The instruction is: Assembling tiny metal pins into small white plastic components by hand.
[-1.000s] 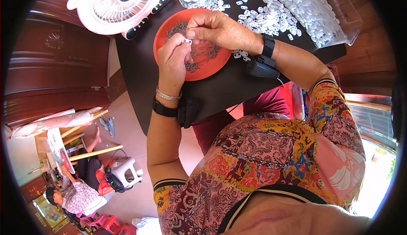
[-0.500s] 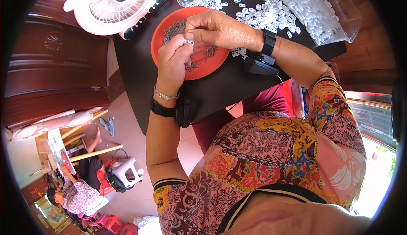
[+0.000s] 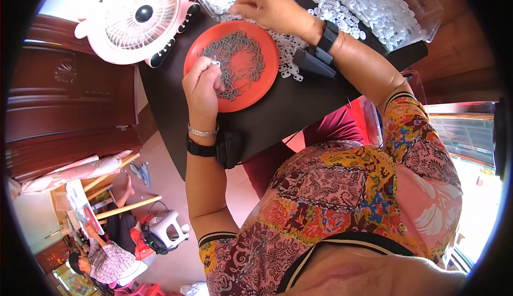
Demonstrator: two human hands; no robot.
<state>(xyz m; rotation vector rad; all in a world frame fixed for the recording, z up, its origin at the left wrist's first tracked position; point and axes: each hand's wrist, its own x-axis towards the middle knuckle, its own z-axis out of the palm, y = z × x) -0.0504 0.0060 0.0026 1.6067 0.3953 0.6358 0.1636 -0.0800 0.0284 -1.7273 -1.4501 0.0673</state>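
Head view: the left grip [image 3: 202, 88] is closed, thumb against forefinger, on one white piece [image 3: 215, 62], which shows at the fingertips. The right grip [image 3: 273, 12] is loosely curled, ahead and to the right of the left grip, past the far rim of the red plate [image 3: 270, 55]. Its fingertips are blurred; whether they hold anything cannot be told.

The plate lies on the table [image 3: 294, 103], under and to the right of the left grip. It carries many grey pieces [image 3: 255, 58], screw-like in shape, with bare patches showing between them.

Progress: one white piece is in hand. Whether a grey piece is fitted to it is too small to tell. No finished lot can be told apart. Judged by what lies out, most of the work is left: loose white pieces [image 3: 337, 15] lie beside and to the right of the right grip, and the clear tray [image 3: 434, 29] farther right is heaped with more.
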